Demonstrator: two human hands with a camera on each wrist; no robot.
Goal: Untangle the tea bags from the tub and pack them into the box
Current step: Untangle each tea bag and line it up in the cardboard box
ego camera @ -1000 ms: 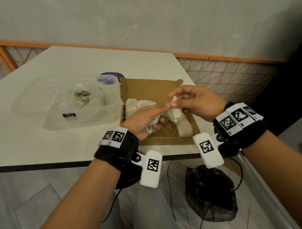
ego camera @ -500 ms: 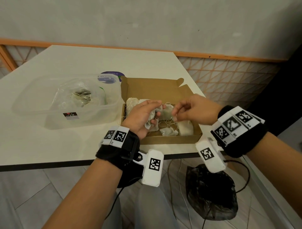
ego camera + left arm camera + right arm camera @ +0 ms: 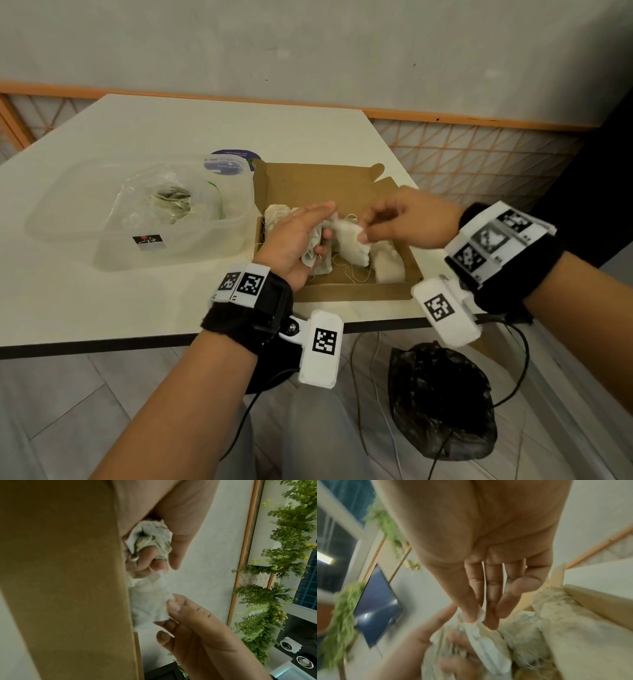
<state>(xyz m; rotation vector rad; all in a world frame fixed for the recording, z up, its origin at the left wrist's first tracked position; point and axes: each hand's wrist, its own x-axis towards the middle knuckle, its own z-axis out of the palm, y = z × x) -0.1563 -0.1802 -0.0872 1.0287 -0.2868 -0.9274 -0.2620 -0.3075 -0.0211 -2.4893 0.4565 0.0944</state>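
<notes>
An open brown cardboard box [image 3: 346, 292] lies at the table's front edge with several white tea bags [image 3: 388, 265] and loose strings inside. Over the box my left hand [image 3: 301, 236] grips a crumpled bunch of tea bags [image 3: 150, 538] in its curled fingers. My right hand [image 3: 394, 222] pinches the corner of one white tea bag [image 3: 351, 240] between thumb and fingertips [image 3: 471, 615], right beside the left hand; the same tea bag [image 3: 149, 604] hangs between both hands. The clear plastic tub [image 3: 68, 233] stands left of the box, with a clear bag [image 3: 164, 205] holding more tea bags.
A round purple lid or label [image 3: 234, 159] lies behind the tub and box. A black plastic bag [image 3: 442, 401] sits on the floor under the table's front edge, with cables hanging near it. The white table [image 3: 171, 130] ends just right of the box.
Both hands have come lower into the box. The right hand shifted its pinch on the tea bag and pulled slightly rightward, away from the bunch held by the left hand.
</notes>
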